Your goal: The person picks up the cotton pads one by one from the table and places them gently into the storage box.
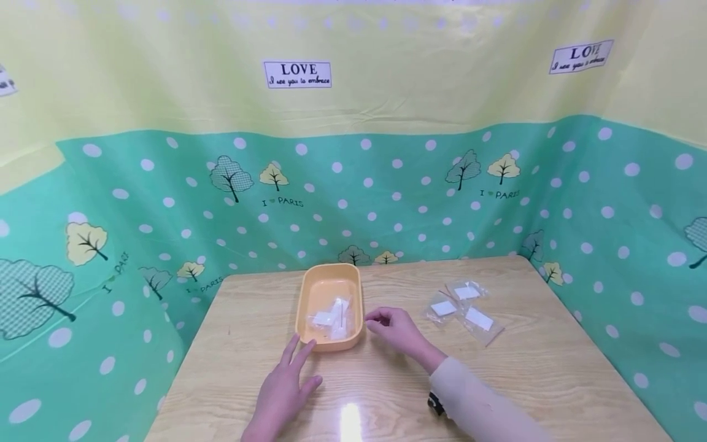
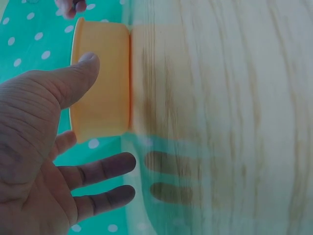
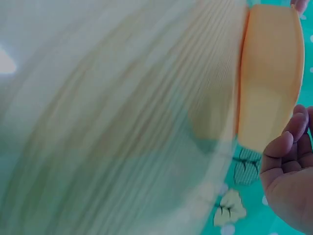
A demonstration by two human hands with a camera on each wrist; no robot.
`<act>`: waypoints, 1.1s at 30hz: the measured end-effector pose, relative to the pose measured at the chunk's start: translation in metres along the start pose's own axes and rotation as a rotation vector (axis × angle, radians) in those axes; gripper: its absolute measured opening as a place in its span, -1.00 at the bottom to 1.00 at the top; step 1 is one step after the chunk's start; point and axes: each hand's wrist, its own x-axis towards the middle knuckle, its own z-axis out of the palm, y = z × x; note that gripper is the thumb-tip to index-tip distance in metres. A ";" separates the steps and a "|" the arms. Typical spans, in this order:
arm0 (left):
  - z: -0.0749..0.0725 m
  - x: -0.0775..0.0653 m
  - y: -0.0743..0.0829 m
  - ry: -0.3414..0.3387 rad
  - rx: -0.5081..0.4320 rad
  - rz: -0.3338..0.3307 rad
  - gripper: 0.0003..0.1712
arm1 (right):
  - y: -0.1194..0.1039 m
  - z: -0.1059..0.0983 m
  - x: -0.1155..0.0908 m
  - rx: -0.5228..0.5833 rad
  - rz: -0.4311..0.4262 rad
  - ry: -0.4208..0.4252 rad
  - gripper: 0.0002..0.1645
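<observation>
A peach-orange plastic tray [image 1: 329, 345] stands on the table, with small clear plastic bags holding white pieces [image 1: 341, 314] inside it. My left hand [image 1: 284, 390] is at the tray's front left corner, fingers spread and fairly straight, fingertips at or very near the rim. Beside the tray's right wall is my right hand [image 1: 399, 331], its fingers loosely bent. In the right wrist view nothing shows between those fingers; whether they touch the rim I cannot tell. Right of that hand lie three more clear bags [image 1: 478, 318] with white pieces inside.
The wood-grain table [image 1: 248, 362] is enclosed at the back and sides by a green and yellow curtain [image 1: 331, 227] with dots and trees. A small black object [image 1: 436, 403] shows beside the right sleeve [image 1: 475, 399]. Bright glare [image 1: 350, 422] falls on the table front.
</observation>
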 end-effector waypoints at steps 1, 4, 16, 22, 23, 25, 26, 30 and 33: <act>0.000 0.000 0.000 0.001 -0.002 0.005 -0.08 | 0.003 -0.006 -0.002 -0.031 -0.002 0.005 -0.75; 0.000 0.000 0.001 -0.001 -0.008 0.006 -0.09 | 0.014 -0.026 -0.008 -0.125 -0.014 0.026 -0.78; 0.001 -0.001 0.000 -0.003 -0.026 0.016 -0.10 | 0.060 -0.136 -0.045 -0.405 -0.008 0.150 -0.60; 0.000 -0.001 0.000 -0.009 -0.022 0.006 -0.10 | 0.077 -0.175 -0.054 -0.469 0.084 0.213 -0.49; 0.000 -0.001 0.000 -0.010 -0.022 0.004 -0.10 | 0.080 -0.179 -0.055 -0.488 0.093 0.220 -0.47; 0.001 -0.001 -0.001 -0.011 -0.020 0.003 -0.09 | 0.084 -0.185 -0.057 -0.510 0.121 0.215 -0.40; 0.001 -0.001 -0.001 -0.011 -0.020 0.002 -0.09 | 0.085 -0.186 -0.058 -0.526 0.134 0.209 -0.36; 0.001 0.000 -0.002 -0.009 -0.016 0.004 -0.09 | 0.089 -0.189 -0.060 -0.573 0.184 0.165 -0.21; 0.000 0.000 -0.002 -0.007 -0.013 0.005 -0.10 | 0.091 -0.189 -0.060 -0.615 0.197 0.144 -0.17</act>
